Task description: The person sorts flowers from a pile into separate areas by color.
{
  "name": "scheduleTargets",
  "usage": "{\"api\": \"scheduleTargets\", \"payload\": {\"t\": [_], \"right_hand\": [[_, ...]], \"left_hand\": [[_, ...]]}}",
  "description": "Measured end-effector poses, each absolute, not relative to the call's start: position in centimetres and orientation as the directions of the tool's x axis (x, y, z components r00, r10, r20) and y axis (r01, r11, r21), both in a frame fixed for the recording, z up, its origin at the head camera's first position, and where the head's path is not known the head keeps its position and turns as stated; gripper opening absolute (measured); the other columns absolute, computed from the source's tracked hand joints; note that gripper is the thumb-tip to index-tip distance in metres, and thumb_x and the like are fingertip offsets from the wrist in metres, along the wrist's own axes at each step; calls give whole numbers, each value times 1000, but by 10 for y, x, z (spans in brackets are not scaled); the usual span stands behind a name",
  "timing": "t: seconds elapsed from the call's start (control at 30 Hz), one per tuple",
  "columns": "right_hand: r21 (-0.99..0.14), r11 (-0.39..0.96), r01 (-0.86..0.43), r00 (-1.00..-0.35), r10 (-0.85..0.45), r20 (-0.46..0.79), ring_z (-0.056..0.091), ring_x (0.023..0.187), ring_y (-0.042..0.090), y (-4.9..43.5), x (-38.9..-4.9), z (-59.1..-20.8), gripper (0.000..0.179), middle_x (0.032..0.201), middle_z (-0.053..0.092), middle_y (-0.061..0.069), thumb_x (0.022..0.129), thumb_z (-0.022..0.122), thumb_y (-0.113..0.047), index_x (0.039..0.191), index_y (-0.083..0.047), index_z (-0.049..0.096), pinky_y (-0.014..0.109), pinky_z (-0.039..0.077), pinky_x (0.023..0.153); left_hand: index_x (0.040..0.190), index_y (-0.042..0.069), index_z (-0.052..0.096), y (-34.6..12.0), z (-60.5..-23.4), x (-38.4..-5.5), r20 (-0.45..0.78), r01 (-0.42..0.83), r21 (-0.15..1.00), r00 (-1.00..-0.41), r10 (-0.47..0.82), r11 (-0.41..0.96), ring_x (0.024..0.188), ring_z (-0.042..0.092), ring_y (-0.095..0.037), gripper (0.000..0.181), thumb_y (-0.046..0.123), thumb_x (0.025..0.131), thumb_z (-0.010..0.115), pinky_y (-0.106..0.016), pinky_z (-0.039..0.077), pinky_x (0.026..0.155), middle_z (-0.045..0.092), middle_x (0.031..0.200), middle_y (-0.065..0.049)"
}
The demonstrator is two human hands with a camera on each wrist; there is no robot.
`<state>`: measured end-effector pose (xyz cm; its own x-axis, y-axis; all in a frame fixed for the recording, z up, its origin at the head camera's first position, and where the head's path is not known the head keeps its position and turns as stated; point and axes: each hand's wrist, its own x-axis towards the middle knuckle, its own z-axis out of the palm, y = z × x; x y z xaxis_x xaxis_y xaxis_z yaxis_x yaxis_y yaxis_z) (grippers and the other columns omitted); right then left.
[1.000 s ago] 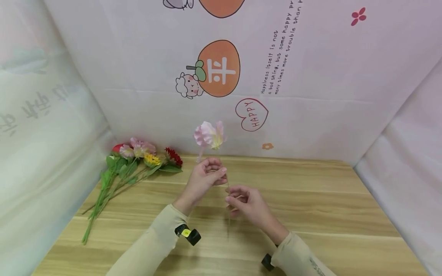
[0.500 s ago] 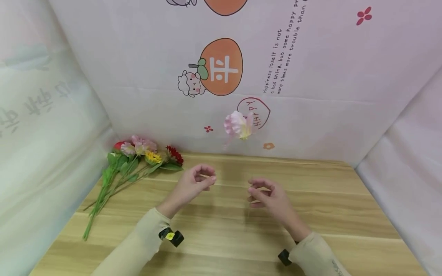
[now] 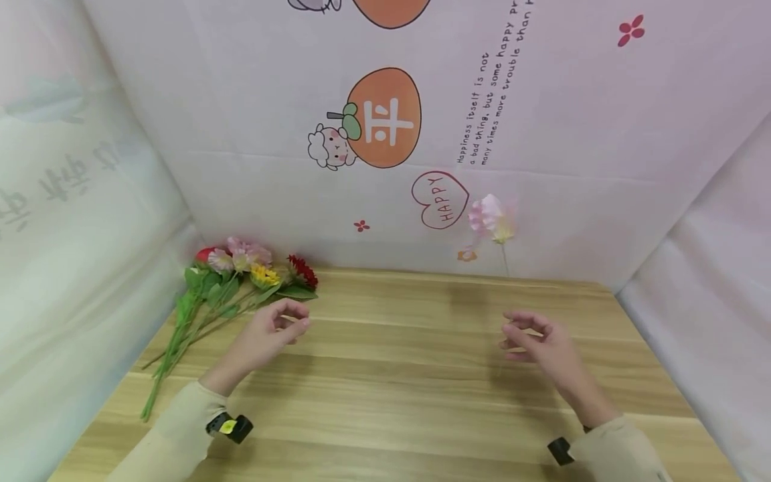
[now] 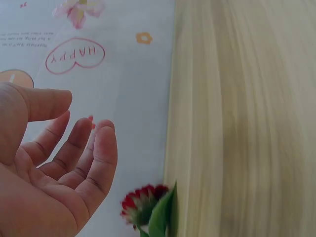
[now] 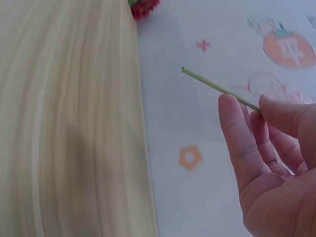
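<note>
My right hand (image 3: 548, 351) pinches the thin green stem (image 5: 210, 84) of a pink artificial flower between thumb and fingers, over the right part of the table. Its pale pink and cream bloom (image 3: 490, 215) stands up against the back wall cloth. In the right wrist view the cut stem end sticks out past the fingertips. My left hand (image 3: 265, 338) holds nothing; its fingers are loosely curled, above the table just right of the lying flowers. A dark red flower (image 4: 143, 205) is nearest to it in the left wrist view.
On the wooden table (image 3: 391, 388), several flowers lie at the back left: pink blooms (image 3: 243, 256), a yellow flower (image 3: 265, 276) and a red one (image 3: 207, 255), with green stems (image 3: 171, 365) toward the front. Printed white cloth (image 3: 271, 134) encloses the back and sides.
Both hands were together on the pink flower's stem; the left let go and moved left toward the lying flowers. My right hand carried the flower to the right.
</note>
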<state>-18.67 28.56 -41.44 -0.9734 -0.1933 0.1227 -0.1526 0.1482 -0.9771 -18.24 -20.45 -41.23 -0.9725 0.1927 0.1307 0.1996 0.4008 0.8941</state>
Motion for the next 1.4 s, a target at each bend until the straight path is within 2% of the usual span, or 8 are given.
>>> {"api": "scheduleTargets", "payload": {"t": [0.27, 0.4, 0.6, 0.8, 0.9, 1.07, 1.2, 1.4], "right_hand": [[-988, 60, -141, -983, -123, 133, 74, 87, 22, 330, -187, -415, 24, 101, 67, 3, 100, 64, -6, 123, -12, 66, 38, 62, 74], [-989, 92, -114, -988, -117, 103, 73, 87, 20, 353, -191, -416, 25, 101, 67, 2, 100, 64, -7, 123, -17, 66, 36, 62, 73], [-986, 159, -55, -992, -122, 36, 72, 85, 16, 392, -195, -424, 27, 100, 69, -3, 102, 62, -6, 118, -27, 65, 34, 62, 73], [-966, 256, 21, -995, -87, -45, 71, 86, 16, 425, -196, -438, 27, 99, 71, -6, 102, 62, -8, 114, -33, 65, 34, 62, 74], [-946, 314, 80, -993, -59, -104, 72, 87, 17, 436, -195, -445, 22, 100, 71, -4, 102, 63, -12, 124, -15, 64, 37, 62, 76], [-899, 405, 168, -980, -28, -196, 72, 88, 18, 447, -197, -457, 66, 108, 71, 9, 104, 61, -19, 148, 17, 29, 38, 62, 79], [-878, 424, 220, -970, -2, -244, 71, 84, 17, 453, -199, -464, 68, 105, 71, 8, 104, 60, -15, 148, 20, 21, 38, 62, 79], [-861, 454, 228, -969, 17, -248, 68, 80, 15, 459, -199, -468, 65, 101, 69, 2, 104, 59, -13, 147, 20, 23, 37, 63, 76]], "left_hand": [[115, 2, 65, -232, -429, -169, 108, 203, 809, -974, 199, 551, 93, 68, -24, 25, 22, 100, 68, -33, 59, 75, 68, 109, -11], [116, -1, 65, -249, -437, -166, 148, 251, 743, -966, 214, 620, 93, 67, -21, 26, 19, 99, 68, -33, 58, 78, 68, 111, -12], [117, -3, 66, -276, -440, -166, 218, 328, 598, -944, 246, 731, 94, 67, -28, 26, 14, 98, 70, -45, 59, 80, 68, 112, -16], [120, -4, 69, -302, -435, -172, 205, 261, 430, -961, 188, 864, 98, 66, -41, 31, 15, 95, 72, -56, 57, 79, 67, 114, -23], [118, -7, 68, -312, -436, -176, 212, 259, 354, -958, 193, 898, 99, 64, -48, 33, 12, 92, 73, -62, 54, 82, 66, 113, -29], [122, -12, 64, -324, -442, -175, 180, 263, 290, -959, 218, 920, 110, 56, -56, 48, 10, 83, 81, -68, 47, 92, 61, 118, -36], [124, -13, 63, -331, -446, -175, 126, 237, 297, -970, 209, 925, 111, 56, -56, 57, 12, 78, 86, -67, 48, 92, 60, 120, -36], [120, -12, 65, -339, -444, -181, 147, 248, 273, -966, 214, 930, 114, 54, -57, 51, 10, 79, 86, -68, 47, 93, 63, 118, -34]]}}
